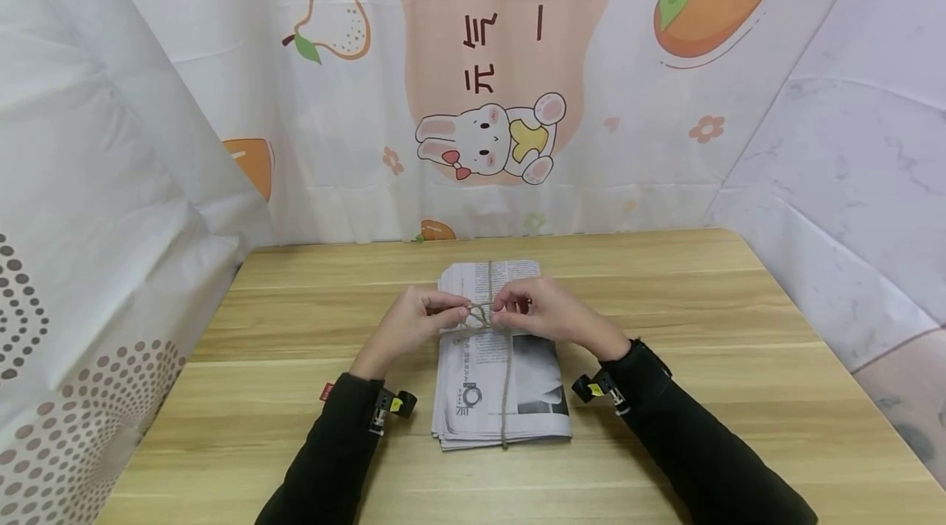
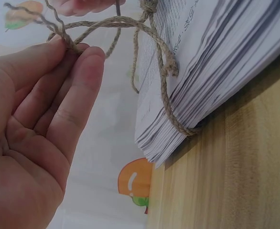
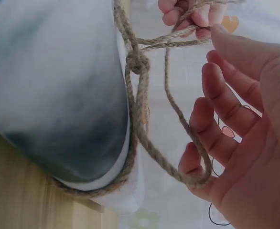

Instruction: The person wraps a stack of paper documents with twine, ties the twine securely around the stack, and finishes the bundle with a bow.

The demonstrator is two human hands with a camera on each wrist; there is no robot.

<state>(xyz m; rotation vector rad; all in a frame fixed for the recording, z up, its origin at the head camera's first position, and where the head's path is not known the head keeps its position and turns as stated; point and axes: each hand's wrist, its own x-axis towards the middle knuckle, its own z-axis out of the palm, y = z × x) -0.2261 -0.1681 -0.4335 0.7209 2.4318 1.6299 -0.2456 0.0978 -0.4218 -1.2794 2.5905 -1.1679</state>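
A stack of folded newspapers lies on the table, bound lengthwise and crosswise with brown twine. Above its upper half, my left hand pinches a loop of the twine between thumb and fingertips, with loose ends sticking out past them. Opposite it, my right hand pinches twine at the thumb tip, its other fingers loosely bent. One slack loop hangs down by that hand's little finger in the right wrist view. A knot sits where the strands meet on the stack.
The wood-grain table extends around the stack on all sides. A printed cloth with fruit and a rabbit hangs behind the table's back edge. More pale cloth hangs at left and right. Black sleeves and wrist cameras cover both wrists.
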